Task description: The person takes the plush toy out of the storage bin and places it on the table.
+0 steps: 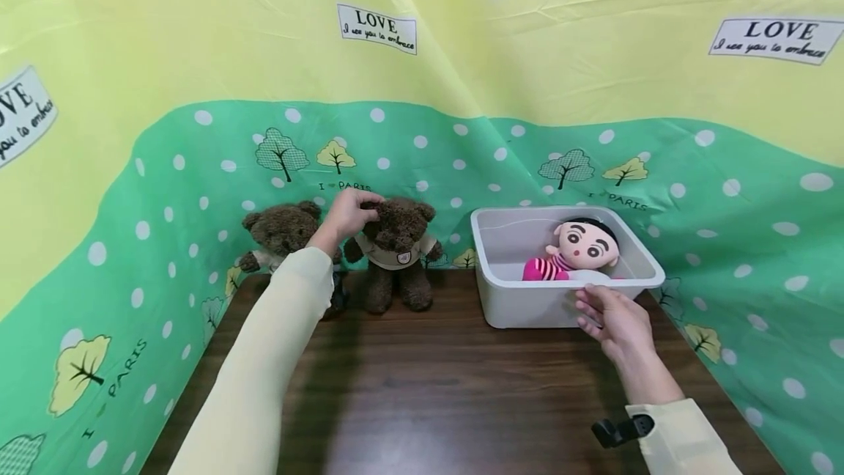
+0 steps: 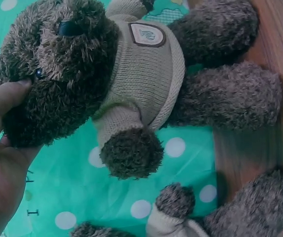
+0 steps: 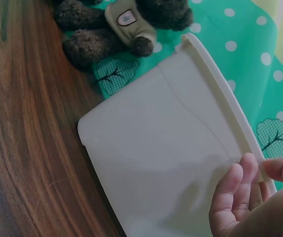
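A brown teddy bear (image 1: pixel 398 240) in a beige knitted sweater stands upright against the cloth at the back of the table. My left hand (image 1: pixel 349 215) grips its head at one side, with the thumb near the eye in the left wrist view. Over on the right, my right hand (image 1: pixel 616 317) pinches the front rim of a light grey plastic bin (image 1: pixel 527 306). In the right wrist view the thumb lies over the rim and the fingers curl under it. Inside the bin lies a black-haired doll (image 1: pixel 583 248) in pink and striped clothes, its lower body partly hidden.
A second brown teddy bear (image 1: pixel 283 229) stands at the left, partly hidden behind my left arm. Dark wooden tabletop (image 1: pixel 455 387) stretches in front. Green and yellow patterned cloth (image 1: pixel 455 138) hangs behind and along both sides.
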`<state>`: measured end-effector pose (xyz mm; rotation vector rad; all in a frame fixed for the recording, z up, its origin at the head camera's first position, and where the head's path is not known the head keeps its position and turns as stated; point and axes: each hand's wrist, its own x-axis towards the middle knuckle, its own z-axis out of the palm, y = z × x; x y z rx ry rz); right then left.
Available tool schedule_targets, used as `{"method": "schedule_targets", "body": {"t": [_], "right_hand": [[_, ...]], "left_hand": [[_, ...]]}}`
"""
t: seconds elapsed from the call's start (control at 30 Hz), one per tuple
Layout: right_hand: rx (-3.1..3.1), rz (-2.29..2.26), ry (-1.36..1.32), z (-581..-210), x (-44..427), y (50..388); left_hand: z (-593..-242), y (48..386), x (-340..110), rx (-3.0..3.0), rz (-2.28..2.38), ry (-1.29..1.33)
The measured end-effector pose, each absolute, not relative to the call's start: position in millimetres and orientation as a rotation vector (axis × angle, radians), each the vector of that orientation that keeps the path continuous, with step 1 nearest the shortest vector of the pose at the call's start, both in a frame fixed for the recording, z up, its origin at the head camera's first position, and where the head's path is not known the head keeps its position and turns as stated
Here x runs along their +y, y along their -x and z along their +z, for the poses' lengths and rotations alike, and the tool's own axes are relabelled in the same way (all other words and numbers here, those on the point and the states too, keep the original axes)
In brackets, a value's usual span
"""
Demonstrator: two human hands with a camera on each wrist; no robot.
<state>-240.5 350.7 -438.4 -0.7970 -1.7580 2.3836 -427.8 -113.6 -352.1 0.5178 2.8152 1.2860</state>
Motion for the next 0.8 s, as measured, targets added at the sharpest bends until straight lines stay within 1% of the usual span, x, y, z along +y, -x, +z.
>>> {"method": "schedule_targets", "body": {"t": [0.3,0.8], "right_hand": [[-1.749,2.388,0.801,-439.8,350.7,240.0],[-1.763,2.359,0.783,-440.7,348.2,239.7]], "left_hand": [[-362.0,432.0,-108.3,2.804,1.296,-0.479],[-380.4,437.5,-99.0,3.088,1.001,-0.416]]}}
